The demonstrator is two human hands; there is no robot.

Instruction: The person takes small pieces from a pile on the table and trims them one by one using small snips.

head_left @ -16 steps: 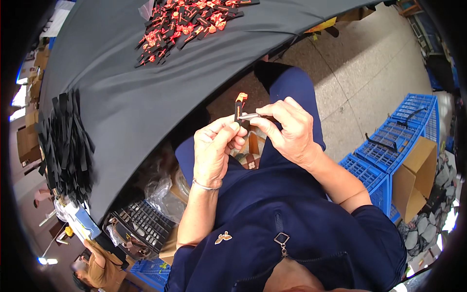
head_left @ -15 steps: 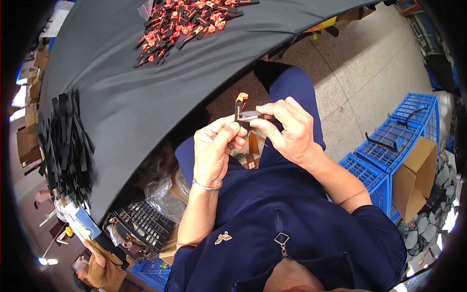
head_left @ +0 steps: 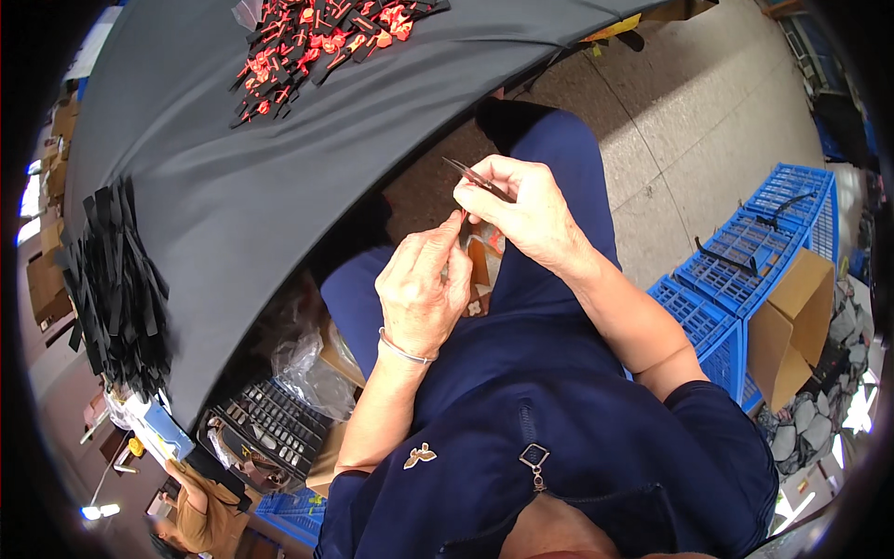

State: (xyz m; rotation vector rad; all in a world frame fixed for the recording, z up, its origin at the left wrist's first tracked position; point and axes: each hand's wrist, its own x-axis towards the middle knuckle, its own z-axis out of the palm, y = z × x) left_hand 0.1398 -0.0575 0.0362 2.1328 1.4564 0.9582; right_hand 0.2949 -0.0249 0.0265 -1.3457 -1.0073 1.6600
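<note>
My left hand (head_left: 421, 284) is closed over a small black strap (head_left: 465, 233) with bright orange-red on it, above my lap. Only part of this strap shows between the fingers. Close against it, my right hand (head_left: 533, 212) grips dark thread snips (head_left: 477, 177), their pointed blades sticking out toward the upper left. The fingertips of both hands meet or nearly meet at the strap. On the black-covered table (head_left: 279, 205) lies a heap of black straps with orange-red pieces (head_left: 321, 47). A bundle of plain black strips (head_left: 116, 289) hangs over the table's left side.
Blue plastic crates (head_left: 736, 252) and an open cardboard box (head_left: 792, 326) stand to my right. Below the table edge at left are a black crate (head_left: 270, 433) and clear plastic bags (head_left: 312, 373). Another person (head_left: 200, 512) is at the far lower left.
The strap, upright before, is now turned down and mostly covered by my left hand. My right hand has moved up and left, its snips now pointing away from the strap.
</note>
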